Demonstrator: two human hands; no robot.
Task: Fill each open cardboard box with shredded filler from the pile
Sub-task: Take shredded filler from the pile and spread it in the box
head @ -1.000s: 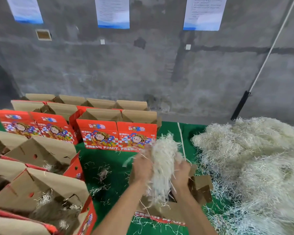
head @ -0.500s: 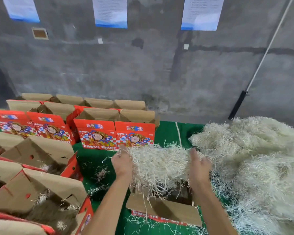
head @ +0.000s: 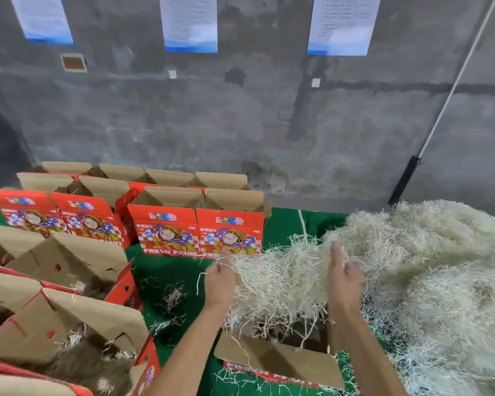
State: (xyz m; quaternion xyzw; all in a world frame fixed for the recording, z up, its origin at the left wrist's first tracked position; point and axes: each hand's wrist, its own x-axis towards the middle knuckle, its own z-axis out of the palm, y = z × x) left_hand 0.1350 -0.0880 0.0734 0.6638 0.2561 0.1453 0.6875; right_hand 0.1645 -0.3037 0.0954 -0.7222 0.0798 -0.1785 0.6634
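Note:
A wad of pale shredded filler [head: 280, 281] is stretched wide between my two hands, just above an open cardboard box [head: 283, 361] near the table's front. My left hand [head: 220, 278] grips the wad's left end, with strands caught in its fingers. My right hand [head: 342, 277] holds the right end, fingers dug into the shreds, where the wad still runs into the big filler pile [head: 429, 267] on the right. Loose strands hang down into the box, whose inside is mostly hidden by the wad.
Open boxes holding filler [head: 69, 347] stand at the front left. Rows of red printed boxes [head: 195, 230] with raised flaps stand at the back left on the green cloth [head: 169, 278]. A grey wall rises behind, with a pole [head: 403, 181] leaning on it.
My hands moved apart sideways, pulling a narrow upright bunch of filler into a wide sheet and lowering it toward the box. The right hand reached closer to the pile.

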